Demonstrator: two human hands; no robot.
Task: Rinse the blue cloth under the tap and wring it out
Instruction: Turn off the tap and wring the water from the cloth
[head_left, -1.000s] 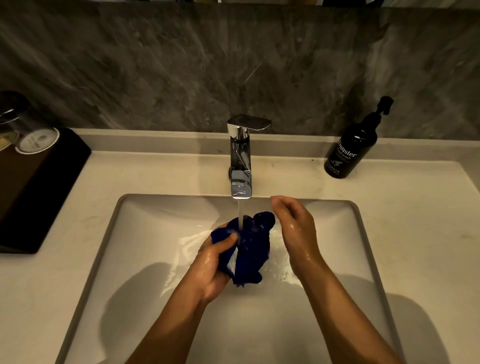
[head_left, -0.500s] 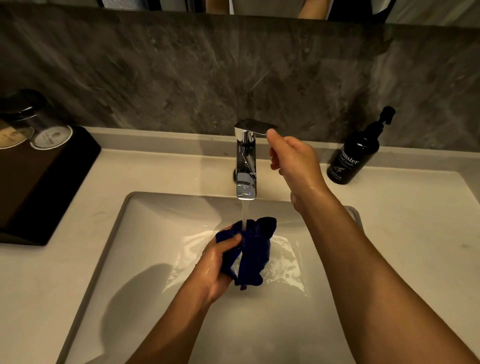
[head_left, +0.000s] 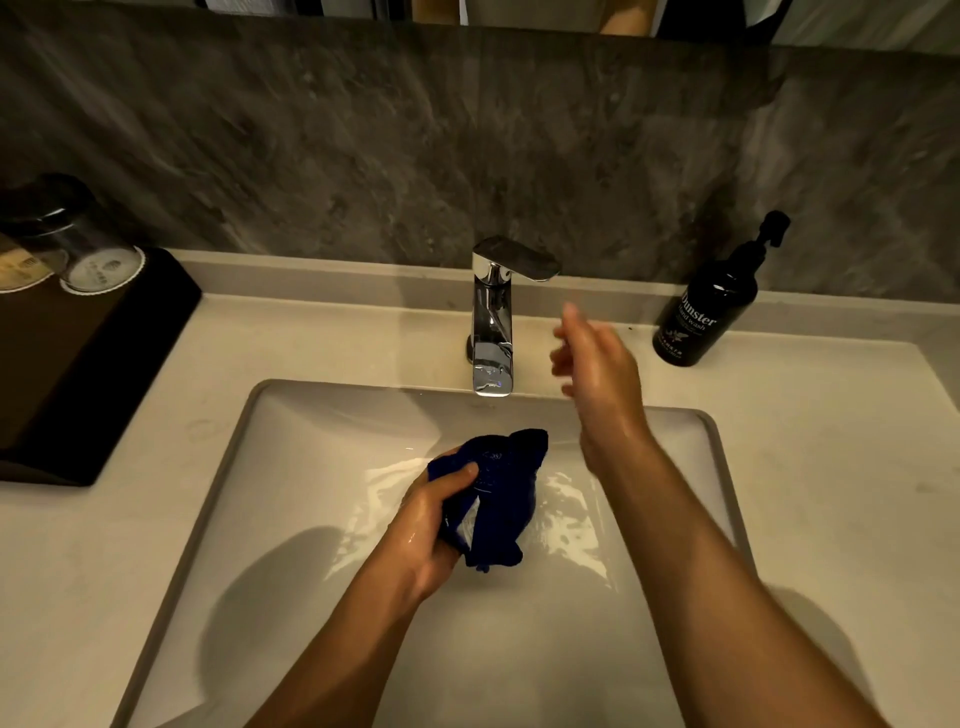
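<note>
Head view: the bunched, wet dark-blue cloth (head_left: 501, 493) hangs over the middle of the white rectangular basin (head_left: 311, 415), directly below the spout of the chrome single-lever tap (head_left: 493, 332) but apart from it. The left hand (head_left: 434, 525) grips the cloth from its left side, thumb curled over the upper folds and fingers wrapped round the back, so the fabric stands bundled upright with a loose end drooping at the bottom. No stream shows between spout and cloth; a glistening film of water lies on the basin floor around and to the right of the cloth. The right hand (head_left: 597, 364) hovers in the air just right of the tap, below its lever and touching nothing, fingers loosely spread and slightly blurred, skin shining wet. Both bare forearms reach in from the lower edge. The basin is sunk into a pale stone counter (head_left: 831, 493). On the counter's back right stands a black pump bottle (head_left: 711, 306) with white lettering reading "hand wash". At the far left a black tray (head_left: 98, 364) holds upturned clear glasses (head_left: 78, 249) on paper coasters. A dark grey marbled wall (head_left: 467, 145) rises behind the tap
</note>
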